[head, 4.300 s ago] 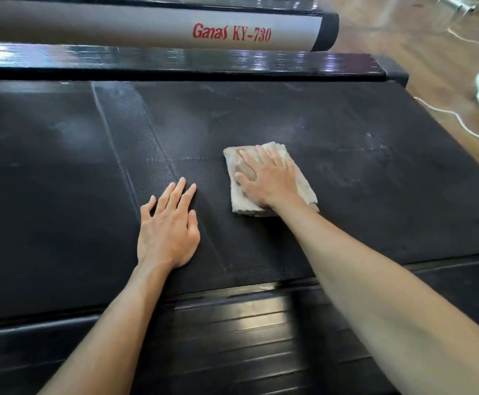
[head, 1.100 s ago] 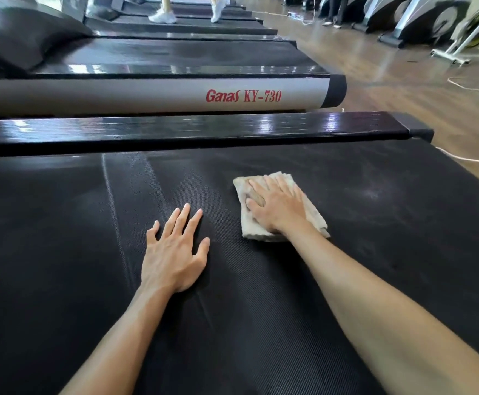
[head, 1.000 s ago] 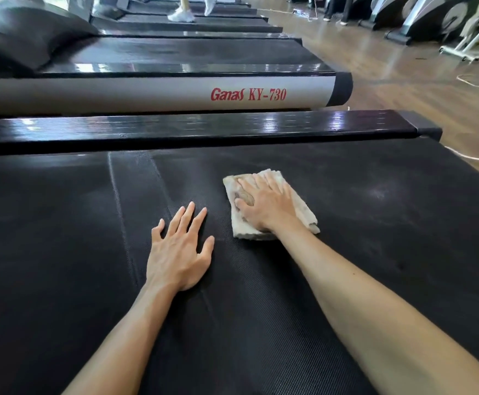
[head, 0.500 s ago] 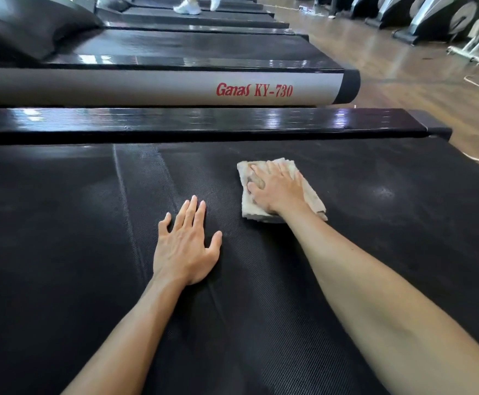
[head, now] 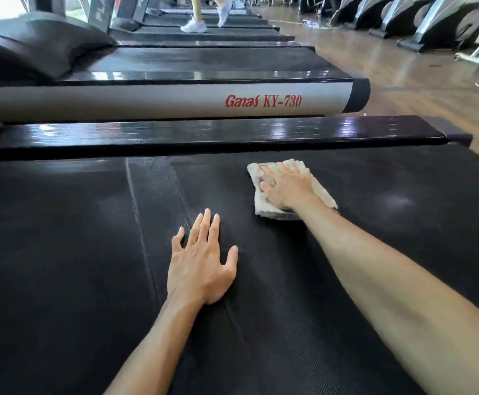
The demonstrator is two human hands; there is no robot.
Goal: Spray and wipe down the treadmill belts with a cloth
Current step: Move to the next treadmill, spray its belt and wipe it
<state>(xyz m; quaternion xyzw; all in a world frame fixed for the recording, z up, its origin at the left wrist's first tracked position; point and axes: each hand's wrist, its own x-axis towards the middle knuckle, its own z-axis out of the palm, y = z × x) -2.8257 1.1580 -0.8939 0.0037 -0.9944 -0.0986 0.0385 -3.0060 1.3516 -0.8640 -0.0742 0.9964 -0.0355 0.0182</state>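
Since half a second ago, my right hand (head: pixel 288 187) has pushed the cloth (head: pixel 286 189) a little farther up the belt (head: pixel 76 252), closer to the glossy black side rail (head: pixel 204 134), while my left hand (head: pixel 201 266) has stayed planted where it was. Right now my right palm lies flat on the folded, off-white cloth, its fingers (head: pixel 266 169) stretched straight and slightly fanned, pressing the cloth down onto the dark textured belt. The cloth sits on the far half of the belt, just short of the rail and right of centre. My left hand rests flat on the bare belt nearer to me, fingers straight and close together, thumb spread out to the side, well apart from the cloth. Beyond the rail is the next treadmill (head: pixel 175 102), its grey side lettered "Ganas KY-730" in red. Farther off, someone's white sneakers (head: pixel 194 26) stand on another treadmill, and wooden floor (head: pixel 403 78) runs along the right.
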